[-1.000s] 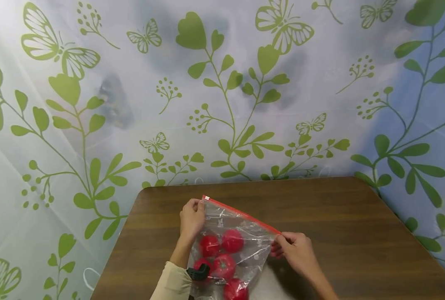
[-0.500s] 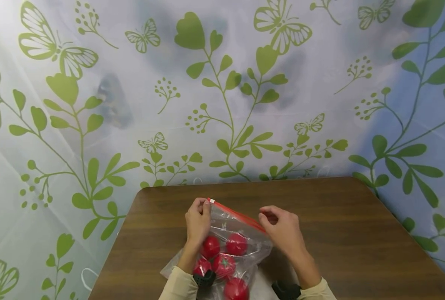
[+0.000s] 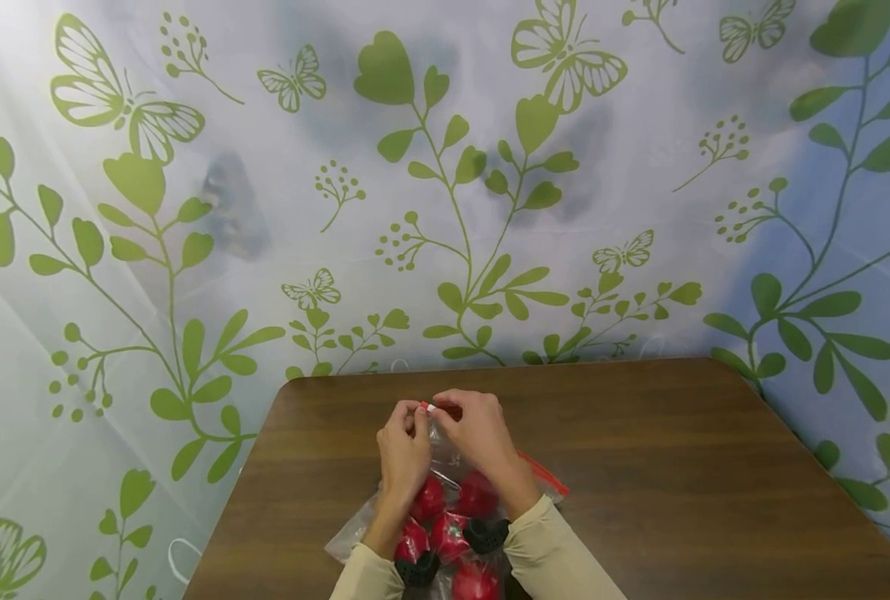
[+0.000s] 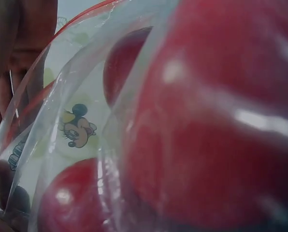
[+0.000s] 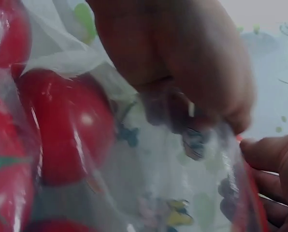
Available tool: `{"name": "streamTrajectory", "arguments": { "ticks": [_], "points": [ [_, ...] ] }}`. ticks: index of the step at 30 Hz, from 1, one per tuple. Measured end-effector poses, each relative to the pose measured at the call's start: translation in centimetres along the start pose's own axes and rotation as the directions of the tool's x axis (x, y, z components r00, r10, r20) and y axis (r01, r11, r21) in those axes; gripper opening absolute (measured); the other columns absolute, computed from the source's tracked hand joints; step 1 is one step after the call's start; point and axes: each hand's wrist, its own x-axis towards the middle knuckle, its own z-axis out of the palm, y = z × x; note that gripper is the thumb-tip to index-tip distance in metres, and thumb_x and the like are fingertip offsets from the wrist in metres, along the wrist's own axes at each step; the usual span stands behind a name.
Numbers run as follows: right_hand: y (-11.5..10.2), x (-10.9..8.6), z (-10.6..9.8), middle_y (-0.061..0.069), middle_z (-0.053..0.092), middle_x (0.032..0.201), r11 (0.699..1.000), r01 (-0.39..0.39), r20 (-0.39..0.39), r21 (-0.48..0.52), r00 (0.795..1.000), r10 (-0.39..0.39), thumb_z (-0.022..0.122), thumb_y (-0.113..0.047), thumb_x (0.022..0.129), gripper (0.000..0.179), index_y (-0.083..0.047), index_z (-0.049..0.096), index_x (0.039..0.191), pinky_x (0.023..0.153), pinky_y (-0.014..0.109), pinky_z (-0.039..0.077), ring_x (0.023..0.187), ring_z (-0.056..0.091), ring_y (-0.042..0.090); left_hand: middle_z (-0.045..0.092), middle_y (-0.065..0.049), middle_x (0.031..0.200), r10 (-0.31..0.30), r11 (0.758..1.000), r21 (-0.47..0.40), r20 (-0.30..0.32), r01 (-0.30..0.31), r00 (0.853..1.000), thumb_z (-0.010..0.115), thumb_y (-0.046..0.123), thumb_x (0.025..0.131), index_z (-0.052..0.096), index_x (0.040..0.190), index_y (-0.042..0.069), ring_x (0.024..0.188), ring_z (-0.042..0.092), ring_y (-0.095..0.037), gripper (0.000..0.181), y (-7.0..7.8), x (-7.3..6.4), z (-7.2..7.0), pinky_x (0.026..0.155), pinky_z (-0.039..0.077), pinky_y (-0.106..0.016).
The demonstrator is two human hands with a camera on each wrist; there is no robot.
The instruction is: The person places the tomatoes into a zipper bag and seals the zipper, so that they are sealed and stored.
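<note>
A clear plastic zip bag (image 3: 352, 527) holds several red tomatoes (image 3: 449, 535). Its red zip strip (image 3: 548, 475) shows at the right, while the forearm covers the middle of it. My left hand (image 3: 403, 450) pinches the bag's top left corner, fingers bent. Close against it, my right hand (image 3: 481, 432) has thumb and finger on the small white slider (image 3: 431, 407) at the zip's left end. In the right wrist view a tomato (image 5: 62, 128) lies behind creased plastic near the fingers. Cartoon prints (image 4: 79, 126) on the bag show in the left wrist view.
Under the bag is a brown wooden table (image 3: 677, 467). A white curtain (image 3: 265, 192) with green leaves and butterflies hangs behind it. Dark wrist devices (image 3: 485, 536) sit at both sleeve cuffs, over the bag.
My right hand has let go of the zip's right end and moved left across the bag to the slider. The left hand keeps hold of the corner, shifted slightly right.
</note>
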Motion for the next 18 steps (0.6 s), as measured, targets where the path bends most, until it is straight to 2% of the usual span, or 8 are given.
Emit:
{"name": "streamTrajectory", "arguments": {
  "ticks": [2,6,12,18],
  "points": [
    [0.02,0.27,0.58,0.002,0.085,0.098,1.000,0.008,-0.006,-0.009,1.000,-0.008,0.083,-0.018,0.099,0.011,-0.013,0.086,0.107,0.070,0.028,0.064,0.081,0.079,0.014,0.054,0.006,0.058,0.012,1.000,0.004,-0.017,-0.012,1.000,0.063,0.008,0.107,0.072,0.101,0.006,0.048,0.037,0.000,0.011,-0.06,-0.03,0.07,0.046,0.031,-0.020],
    [0.08,0.47,0.93,-0.002,0.084,0.088,1.000,-0.014,-0.012,0.001,1.000,0.014,0.083,-0.018,0.099,0.005,-0.014,0.087,0.099,0.064,0.024,0.060,0.074,0.076,0.009,0.059,0.005,0.058,-0.004,1.000,0.001,-0.027,0.004,1.000,0.065,0.008,0.106,0.073,0.099,0.007,0.047,0.040,0.000,0.011,-0.13,-0.04,0.21,0.046,0.032,-0.020],
    [0.15,0.64,0.47,-0.005,0.079,0.080,0.994,-0.107,0.025,0.034,0.994,0.107,0.079,-0.020,0.096,0.007,-0.016,0.085,0.094,0.060,0.025,0.057,0.068,0.068,0.005,0.078,-0.001,0.071,0.002,1.000,-0.003,-0.019,-0.002,1.000,0.066,0.007,0.104,0.075,0.098,0.007,0.051,0.050,-0.002,0.010,0.02,0.02,0.46,0.049,0.040,-0.019],
    [0.47,0.41,0.08,-0.007,0.077,0.078,0.987,-0.161,0.077,0.021,0.984,0.159,0.078,-0.021,0.097,0.008,-0.017,0.084,0.094,0.059,0.027,0.056,0.064,0.063,0.004,0.080,-0.001,0.074,-0.024,1.000,-0.007,-0.011,0.024,1.000,0.065,0.006,0.103,0.074,0.097,0.007,0.051,0.053,-0.002,0.011,-0.05,-0.08,0.67,0.049,0.043,-0.019]
  ]
}}
